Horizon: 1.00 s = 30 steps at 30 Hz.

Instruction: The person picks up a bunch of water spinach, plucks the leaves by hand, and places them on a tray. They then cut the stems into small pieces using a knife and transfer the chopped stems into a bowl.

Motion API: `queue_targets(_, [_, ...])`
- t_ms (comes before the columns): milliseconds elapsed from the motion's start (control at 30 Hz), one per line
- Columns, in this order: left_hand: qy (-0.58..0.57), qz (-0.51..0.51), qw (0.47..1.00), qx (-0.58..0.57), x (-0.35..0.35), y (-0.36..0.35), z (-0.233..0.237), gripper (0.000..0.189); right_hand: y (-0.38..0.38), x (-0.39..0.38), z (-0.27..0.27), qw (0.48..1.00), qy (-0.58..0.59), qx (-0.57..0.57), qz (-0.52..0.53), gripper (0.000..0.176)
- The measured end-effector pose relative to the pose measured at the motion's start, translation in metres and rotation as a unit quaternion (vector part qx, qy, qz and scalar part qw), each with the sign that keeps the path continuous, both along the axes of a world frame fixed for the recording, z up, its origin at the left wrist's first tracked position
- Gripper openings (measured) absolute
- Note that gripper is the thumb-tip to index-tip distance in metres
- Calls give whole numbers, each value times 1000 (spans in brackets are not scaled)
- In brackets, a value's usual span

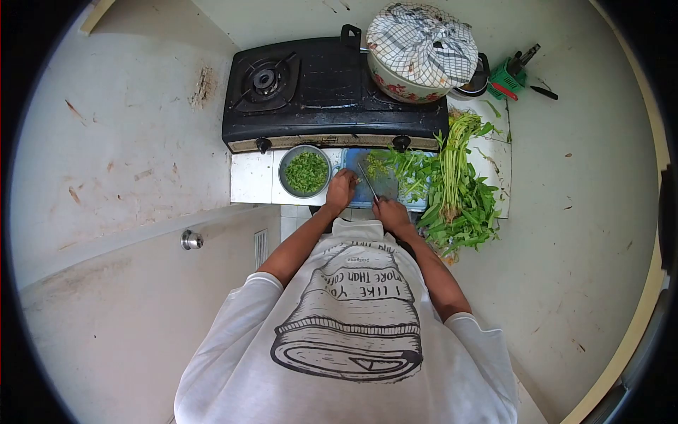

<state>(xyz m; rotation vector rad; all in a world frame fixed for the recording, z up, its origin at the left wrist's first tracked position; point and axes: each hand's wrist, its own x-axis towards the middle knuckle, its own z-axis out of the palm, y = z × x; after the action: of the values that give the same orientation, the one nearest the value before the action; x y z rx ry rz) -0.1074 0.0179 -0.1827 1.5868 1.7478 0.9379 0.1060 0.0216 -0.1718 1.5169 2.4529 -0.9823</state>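
Note:
My right hand [394, 214] is wrapped round the handle of a knife [368, 180], whose blade points up and left over a blue cutting board [389, 189]. Closed fingers show on my left hand [342, 189], at the board's left edge beside the bowl; what they hold, if anything, is too small to name. Chopped greens [377, 164] lie on the board near the blade, with leafy stems [415, 172] to their right. A round grey bowl [283, 179] at the left contains finely cut greens [306, 172].
Behind the board stands a black two-burner stove [330, 83], with a cloth-covered floral pot [404, 88] on its right side. A large bundle of leafy greens [458, 162] lies on the right counter. A green basket [506, 76] with knives hangs at the right wall.

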Motion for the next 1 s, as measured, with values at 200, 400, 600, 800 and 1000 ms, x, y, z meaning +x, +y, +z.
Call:
queue_targets(200, [-1,3,1000,-6,0,0,1,7,-2,-3,9,999,33,0,20,45])
queue_targets(400, [8,16,999,-26,0,1,5,9,-3,-7,6,1000,11,-22,18,44])
queue_targets(600, [-2,23,999,-22,0,0,-1,6,8,-21,-14,999,20,-4,38,44])
queue_targets(800, [12,10,1000,-1,0,-1,-4,3,-3,-9,-5,998,-24,-9,49,40])
queue_targets(1000, [40,-17,999,15,2,-1,4,5,3,-21,-4,999,-26,2,35,39])
